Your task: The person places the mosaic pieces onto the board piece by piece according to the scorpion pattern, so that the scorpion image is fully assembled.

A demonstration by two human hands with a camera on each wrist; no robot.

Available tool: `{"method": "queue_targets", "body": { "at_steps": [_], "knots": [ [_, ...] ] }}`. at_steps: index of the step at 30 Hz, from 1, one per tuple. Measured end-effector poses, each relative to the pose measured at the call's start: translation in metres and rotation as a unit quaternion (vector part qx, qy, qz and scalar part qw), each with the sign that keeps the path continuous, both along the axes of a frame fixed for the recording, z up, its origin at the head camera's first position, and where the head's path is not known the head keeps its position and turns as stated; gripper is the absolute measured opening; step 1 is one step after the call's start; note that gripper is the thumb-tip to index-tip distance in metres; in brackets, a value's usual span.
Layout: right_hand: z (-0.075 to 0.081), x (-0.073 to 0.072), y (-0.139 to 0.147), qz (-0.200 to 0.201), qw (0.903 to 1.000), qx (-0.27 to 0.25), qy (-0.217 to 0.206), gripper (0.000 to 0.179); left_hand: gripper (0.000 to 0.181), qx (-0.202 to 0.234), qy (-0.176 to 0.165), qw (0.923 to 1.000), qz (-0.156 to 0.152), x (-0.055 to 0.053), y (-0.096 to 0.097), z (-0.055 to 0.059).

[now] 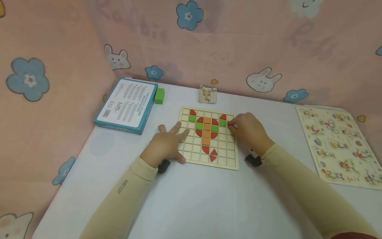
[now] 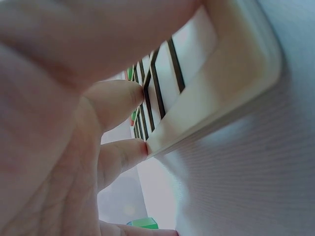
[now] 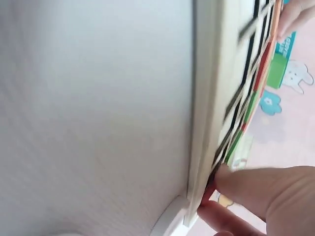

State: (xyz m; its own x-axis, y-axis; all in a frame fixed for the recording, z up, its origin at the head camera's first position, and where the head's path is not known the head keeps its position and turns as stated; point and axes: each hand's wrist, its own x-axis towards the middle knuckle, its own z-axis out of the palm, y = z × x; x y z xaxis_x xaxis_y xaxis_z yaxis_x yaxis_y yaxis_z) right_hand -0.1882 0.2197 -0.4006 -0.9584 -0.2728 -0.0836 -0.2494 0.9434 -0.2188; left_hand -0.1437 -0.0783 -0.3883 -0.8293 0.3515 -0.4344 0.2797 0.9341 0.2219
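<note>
A square wooden grid board (image 1: pixel 222 161) lies on the white table, partly filled with coloured tiles. Orange squares (image 1: pixel 206 134) form a column, flanked by green squares (image 1: pixel 199 126) and red rounded pieces (image 1: pixel 214 135). Two red triangles (image 1: pixel 213 152) sit lower down. My left hand (image 1: pixel 163 146) rests with spread fingers on the board's left edge; the left wrist view shows fingertips (image 2: pixel 135 92) against the frame. At the upper right edge of the board, my right hand (image 1: pixel 249 131) pinches a small red tile (image 3: pixel 208 193) between thumb and fingers. Its shape is mostly hidden.
Behind the board stands a small curled pattern card (image 1: pixel 208 95). A blue-edged box (image 1: pixel 126 104) lies at the back left with a green block (image 1: pixel 159 96) against its side. To the right lies a wooden picture board (image 1: pixel 334 146). Patterned cloth hangs along the back.
</note>
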Motion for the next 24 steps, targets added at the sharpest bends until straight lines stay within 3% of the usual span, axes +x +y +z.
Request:
{"method": "queue_targets", "body": {
  "at_steps": [8,15,19,24],
  "knots": [
    [-0.002,0.005,-0.003,-0.008,0.9996,0.016,0.021,0.025,0.118,-0.005,0.001,1.0000,-0.004,0.000,0.000,0.002],
    [0.002,0.005,-0.001,-0.013,0.9993,0.032,-0.014,0.029,0.118,0.002,-0.002,1.0000,0.000,0.002,0.002,0.003],
    [0.007,-0.002,0.006,-0.032,0.9985,-0.023,-0.039,0.033,0.118,-0.001,-0.004,1.0000,0.001,0.001,0.002,0.001],
    [0.023,0.000,0.028,-0.064,0.9918,-0.107,-0.027,0.040,0.118,0.000,-0.005,1.0000,0.004,0.000,0.000,0.001]
  ]
}}
